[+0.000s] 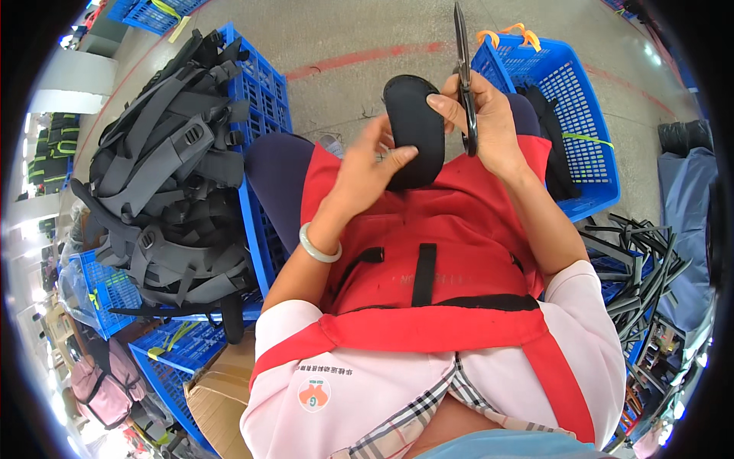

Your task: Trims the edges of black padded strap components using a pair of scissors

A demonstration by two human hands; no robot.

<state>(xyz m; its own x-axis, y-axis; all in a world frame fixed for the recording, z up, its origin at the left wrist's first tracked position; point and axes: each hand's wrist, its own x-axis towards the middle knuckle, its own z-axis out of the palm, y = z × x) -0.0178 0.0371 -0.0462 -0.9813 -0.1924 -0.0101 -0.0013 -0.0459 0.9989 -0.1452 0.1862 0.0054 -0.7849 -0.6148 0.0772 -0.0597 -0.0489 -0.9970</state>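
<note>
A black, oblong pad (417,131) with rounded ends is held upright above my lap. My left hand (368,170), slightly blurred, closes on its left edge, thumb in front and fingers partly hidden behind it. At its upper right edge, my right hand (487,122) pinches the pad under the thumb. That same hand also carries dark metal scissors (462,57), with the blades pointing up and away and the handle loops against the palm. Beneath both hands lies a red apron (382,283) with black straps.
To my left, grey and black backpack straps (164,153) are heaped against a blue crate (264,84). A blue basket (600,172) stands at far right, holding black pieces. Dark strips (646,260) pile up nearer on the right. An open cardboard box (222,390) sits at near left.
</note>
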